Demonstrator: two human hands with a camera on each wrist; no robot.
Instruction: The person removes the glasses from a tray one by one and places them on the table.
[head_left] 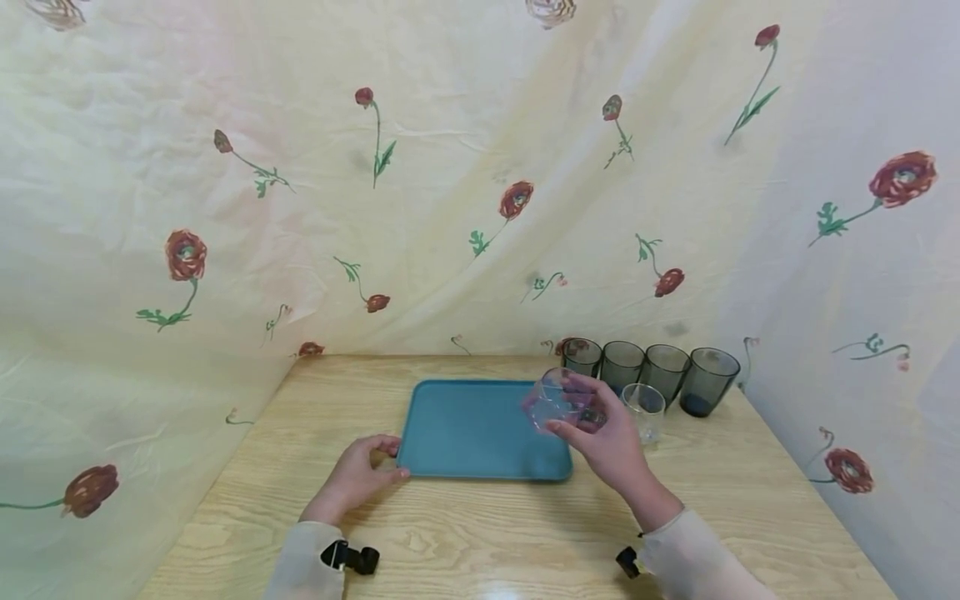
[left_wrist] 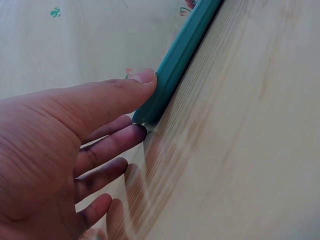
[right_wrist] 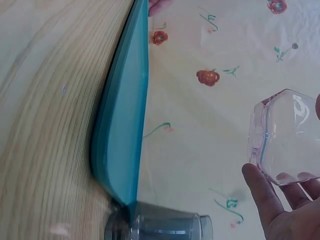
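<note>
A clear pinkish glass with faceted sides (head_left: 553,402) is in my right hand (head_left: 611,433), held up over the right end of the blue-green tray (head_left: 480,433). Fingers and thumb grip it from the side; the right wrist view shows the faceted glass (right_wrist: 292,137) above tray height. My left hand (head_left: 360,477) is at the tray's near left corner. Up close, the left thumb (left_wrist: 142,80) presses the rim of the tray (left_wrist: 172,62) while the index and middle fingertips meet its underside corner.
Four-sided wooden table (head_left: 480,533) carries everything. Several dark grey tumblers (head_left: 708,383) stand in a row at the back right. A small clear glass (head_left: 643,417) stands in front of them, just beyond my right hand. Flowered cloth (head_left: 450,167) hangs behind and at both sides.
</note>
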